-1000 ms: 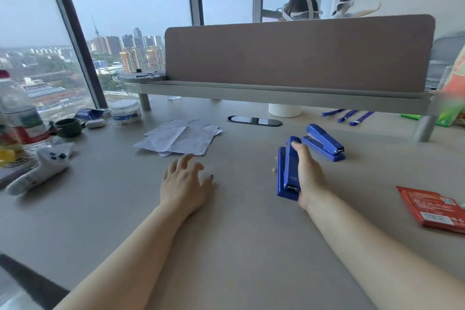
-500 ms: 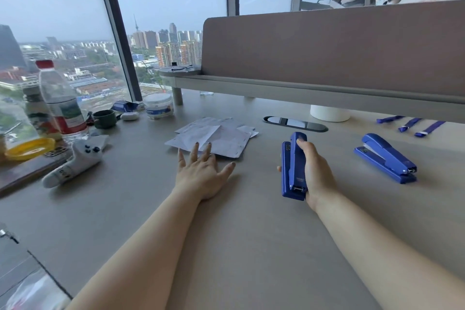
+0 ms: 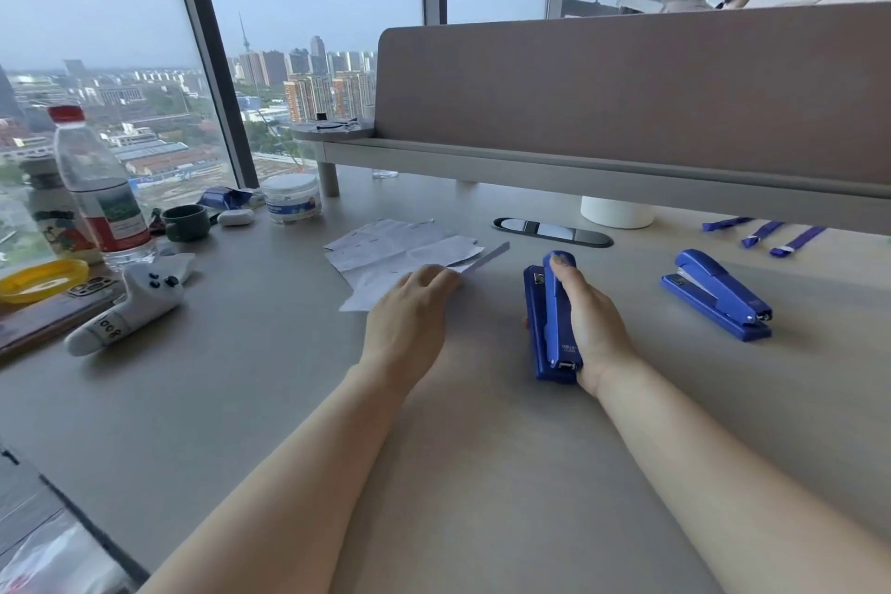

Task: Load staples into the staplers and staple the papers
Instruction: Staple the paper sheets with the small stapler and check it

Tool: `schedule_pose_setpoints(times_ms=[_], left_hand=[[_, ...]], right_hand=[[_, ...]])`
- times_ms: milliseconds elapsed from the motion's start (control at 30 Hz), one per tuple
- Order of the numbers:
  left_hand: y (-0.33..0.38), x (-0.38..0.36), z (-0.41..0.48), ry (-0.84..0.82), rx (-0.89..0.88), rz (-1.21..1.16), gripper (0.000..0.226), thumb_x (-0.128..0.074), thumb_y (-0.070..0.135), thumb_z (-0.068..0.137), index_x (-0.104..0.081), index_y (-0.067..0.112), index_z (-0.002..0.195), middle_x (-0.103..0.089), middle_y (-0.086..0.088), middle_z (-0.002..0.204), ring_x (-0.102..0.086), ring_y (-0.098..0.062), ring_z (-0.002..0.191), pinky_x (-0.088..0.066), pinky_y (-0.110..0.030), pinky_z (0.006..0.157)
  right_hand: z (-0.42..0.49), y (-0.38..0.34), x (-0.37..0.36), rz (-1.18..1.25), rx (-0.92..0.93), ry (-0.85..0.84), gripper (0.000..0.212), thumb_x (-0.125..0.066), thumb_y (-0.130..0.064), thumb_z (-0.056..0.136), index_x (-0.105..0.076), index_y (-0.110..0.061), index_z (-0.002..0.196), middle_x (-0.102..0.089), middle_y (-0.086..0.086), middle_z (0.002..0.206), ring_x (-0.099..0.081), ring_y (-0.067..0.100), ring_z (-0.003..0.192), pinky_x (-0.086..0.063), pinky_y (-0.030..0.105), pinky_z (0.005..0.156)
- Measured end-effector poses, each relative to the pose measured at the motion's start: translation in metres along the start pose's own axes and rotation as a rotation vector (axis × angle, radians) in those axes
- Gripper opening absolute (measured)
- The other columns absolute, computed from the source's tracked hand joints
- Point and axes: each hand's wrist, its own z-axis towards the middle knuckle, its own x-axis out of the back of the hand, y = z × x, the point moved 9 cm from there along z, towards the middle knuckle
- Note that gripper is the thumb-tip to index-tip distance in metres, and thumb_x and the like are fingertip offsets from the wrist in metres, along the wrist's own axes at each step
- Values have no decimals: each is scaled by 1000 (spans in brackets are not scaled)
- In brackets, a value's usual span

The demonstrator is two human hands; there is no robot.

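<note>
My right hand (image 3: pixel 590 323) grips a blue stapler (image 3: pixel 547 323) that stands on its side on the grey desk (image 3: pixel 270 400), with my forefinger along its top. A second blue stapler (image 3: pixel 718 294) lies flat on the desk to the right, untouched. A loose pile of white papers (image 3: pixel 385 246) lies ahead at centre. My left hand (image 3: pixel 410 309) rests on the near edge of the pile, fingers curled over it, and one sheet's right edge is lifted off the desk.
A padded divider on a raised shelf (image 3: pixel 627 159) runs across the back. Bottles (image 3: pixel 96 188), a green cup (image 3: pixel 185 222), a jar (image 3: pixel 291 198), a yellow dish (image 3: pixel 38 280) and a white sock toy (image 3: pixel 130 304) crowd the left. Blue strips (image 3: pixel 771 232) lie far right.
My left hand has slid forward from the bare desk onto the papers and closed on them, lifting a sheet's edge. My right hand keeps the stapler. The view has turned left.
</note>
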Motion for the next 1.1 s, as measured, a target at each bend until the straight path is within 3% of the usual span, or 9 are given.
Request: schedule_pose_setpoints(times_ms=[100,167,267,333,400,533,667,900,1100], left_hand=[[24,-12,-7,-108,33,-66,32,-43,2,83,-45,21,109,-62,-4,111,-57,-31,92,-47,-37,67],[37,-20,-10,-153,68,-102,26,-44,3,85,-46,17,108,-64,-7,109,-58,-33,91,-50,-41,71],[57,-26,-10,-163,83,-139,14,-48,7,87,-58,11,97,-64,-7,102,-59,-33,88,-50,-42,71],[74,-30,-11,-179,49,-135,12,-52,7,84,-63,11,87,-64,-4,97,-59,-31,87,-50,-42,69],[93,-32,-13,-169,-5,-92,13,-55,12,84,-67,17,87,-66,1,97,-60,-26,91,-51,-39,69],[131,-29,-22,-115,-135,36,17,-55,17,85,-69,24,91,-69,5,98,-58,-20,95,-47,-31,65],[157,-33,-30,-160,-226,92,20,-48,17,88,-67,23,86,-66,4,92,-55,-20,92,-31,-29,59],[162,-33,-40,-199,-277,93,22,-45,13,87,-64,23,81,-66,4,89,-53,-21,88,-28,-29,60],[160,-36,-42,-221,-272,29,22,-47,24,90,-69,26,90,-68,7,98,-56,-22,95,-36,-30,64]], right_hand=[[-9,-2,12,-148,-17,32,60,-58,-61,77,-63,-6,101,-66,14,88,-62,28,77,-46,33,73],[-17,-6,26,-301,-22,70,75,-58,-62,75,-57,6,107,-62,27,95,-56,32,79,-46,34,77],[-36,-21,42,-529,33,53,60,-55,-56,82,-57,4,87,-45,30,77,-45,33,69,-35,33,64],[-45,-24,53,-603,52,35,65,-56,-58,81,-62,5,94,-52,33,84,-51,39,73,-44,39,69],[-53,-26,64,-643,66,20,67,-58,-60,79,-62,6,90,-54,32,83,-50,30,71,-39,35,67],[-64,-29,86,-738,82,49,62,-56,-59,81,-56,2,78,-46,5,67,-44,18,63,-30,30,60],[-76,-45,89,-1005,211,118,52,-49,-55,87,-40,-9,66,-39,6,61,-38,20,58,-26,33,54],[-78,-49,91,-1224,274,141,53,-42,-57,90,-36,-15,58,-42,1,56,-41,19,55,-26,31,50],[-76,-53,92,-1275,296,174,47,-45,-60,87,-47,-17,68,-55,1,69,-51,21,67,-32,28,51]])
